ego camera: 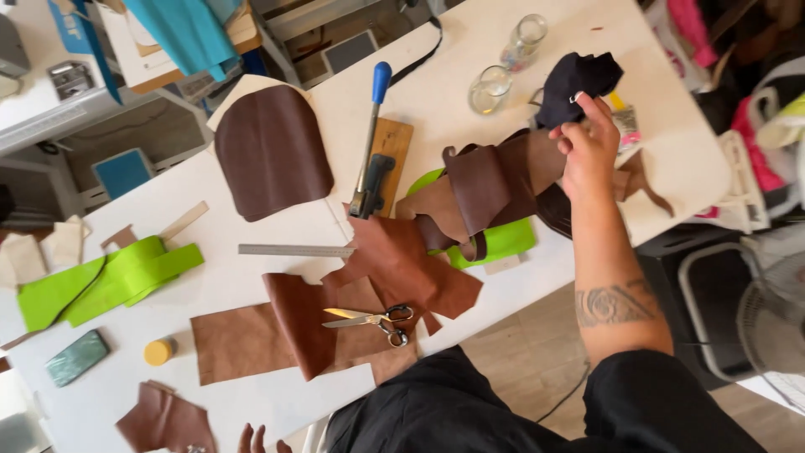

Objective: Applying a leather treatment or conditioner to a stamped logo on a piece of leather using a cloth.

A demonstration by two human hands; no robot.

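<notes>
A person in black clothing, with a bare right forearm bearing a dark shaded tattoo near the elbow. A pale painted thumbnail shows on the right hand (587,149).

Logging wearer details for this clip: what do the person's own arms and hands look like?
The right hand is bare, its forearm carrying a dark tattoo below a black sleeve. Of the left hand only bare fingertips show at the bottom edge.

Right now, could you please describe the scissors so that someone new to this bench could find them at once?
Start at the white worktable and go to its near edge, where flat brown leather pieces overlap. The scissors lie on top of them, blades pointing left. They are the only shiny metal thing there, shorter than the grey steel ruler lying further back.
</notes>
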